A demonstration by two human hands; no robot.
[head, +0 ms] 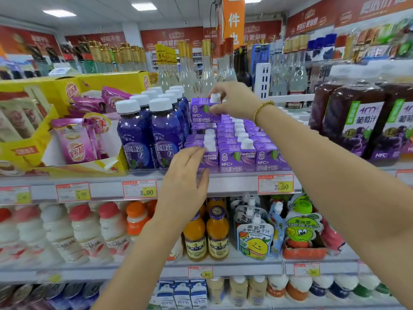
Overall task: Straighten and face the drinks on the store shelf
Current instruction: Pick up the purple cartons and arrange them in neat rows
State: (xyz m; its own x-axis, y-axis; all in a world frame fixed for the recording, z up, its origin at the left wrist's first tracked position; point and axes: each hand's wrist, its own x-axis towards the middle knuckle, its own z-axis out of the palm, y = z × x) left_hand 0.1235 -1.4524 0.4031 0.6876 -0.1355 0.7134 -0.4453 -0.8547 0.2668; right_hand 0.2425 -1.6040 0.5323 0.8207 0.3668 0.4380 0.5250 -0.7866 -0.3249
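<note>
Right hand (pixel 234 100) pinches a raised purple juice carton (pixel 201 110); left hand (pixel 185 173), fingers relaxed, steadies the front carton (pixel 211 158). Lower it square behind them, label forward.

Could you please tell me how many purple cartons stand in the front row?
3: the left carton, partly behind the left hand; the middle carton; the right carton. More stand behind; the right hand holds a raised carton.
</note>
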